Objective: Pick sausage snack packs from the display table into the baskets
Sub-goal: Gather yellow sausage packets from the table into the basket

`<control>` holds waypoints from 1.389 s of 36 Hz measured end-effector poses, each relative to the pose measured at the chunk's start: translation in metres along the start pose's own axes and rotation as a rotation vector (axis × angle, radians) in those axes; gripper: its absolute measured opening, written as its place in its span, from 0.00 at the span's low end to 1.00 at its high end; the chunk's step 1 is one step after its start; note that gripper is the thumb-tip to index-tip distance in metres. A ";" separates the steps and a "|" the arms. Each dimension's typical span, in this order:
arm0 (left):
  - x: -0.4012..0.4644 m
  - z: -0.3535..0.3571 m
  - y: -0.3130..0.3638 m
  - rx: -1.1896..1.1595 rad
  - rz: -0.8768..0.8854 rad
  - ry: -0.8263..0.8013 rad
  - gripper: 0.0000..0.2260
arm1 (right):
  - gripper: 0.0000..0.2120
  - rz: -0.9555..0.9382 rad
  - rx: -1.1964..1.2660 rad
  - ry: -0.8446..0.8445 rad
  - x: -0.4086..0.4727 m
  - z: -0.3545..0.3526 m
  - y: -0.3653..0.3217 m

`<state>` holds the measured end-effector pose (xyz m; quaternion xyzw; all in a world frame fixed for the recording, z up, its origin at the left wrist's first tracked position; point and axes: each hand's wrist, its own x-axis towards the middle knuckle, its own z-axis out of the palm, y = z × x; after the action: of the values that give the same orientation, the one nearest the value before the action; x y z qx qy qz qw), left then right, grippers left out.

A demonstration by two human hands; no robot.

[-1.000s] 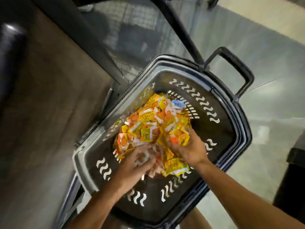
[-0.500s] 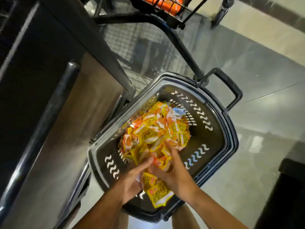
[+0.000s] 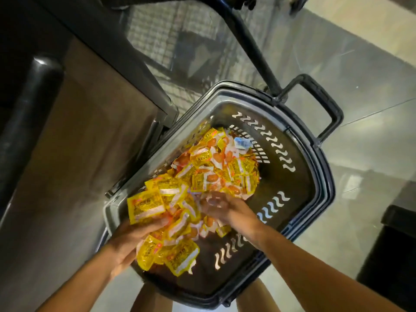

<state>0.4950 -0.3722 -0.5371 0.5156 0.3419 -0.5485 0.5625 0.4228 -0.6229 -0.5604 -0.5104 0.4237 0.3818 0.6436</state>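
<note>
Head view: a heap of yellow sausage snack packs (image 3: 216,172) is piled inside the dark plastic basket (image 3: 310,167) on the floor. A bunch of packs is gripped by the left hand (image 3: 130,237). The right hand (image 3: 222,208) is blurred among the packs; its grip cannot be told.

The dark grey plastic basket (image 3: 315,172) looked smooth; the yellow foil-like snack packs (image 3: 202,174) were glossy; the pale tiled floor (image 3: 371,91) shone.

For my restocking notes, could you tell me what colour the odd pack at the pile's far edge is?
Blue and white, clearest in the head view.
</note>
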 end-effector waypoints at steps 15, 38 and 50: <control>0.034 -0.016 -0.016 0.159 0.337 0.126 0.32 | 0.64 -0.089 0.176 0.437 0.144 0.033 -0.030; 0.011 0.017 0.004 0.200 0.264 0.074 0.17 | 0.38 0.164 0.203 0.308 0.066 -0.028 -0.015; -0.088 0.065 0.037 0.182 0.332 0.108 0.20 | 0.14 -0.133 0.273 0.444 -0.082 -0.046 -0.039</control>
<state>0.5044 -0.4163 -0.4310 0.6423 0.2308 -0.4483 0.5773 0.4235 -0.6801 -0.4764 -0.5168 0.5676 0.1569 0.6215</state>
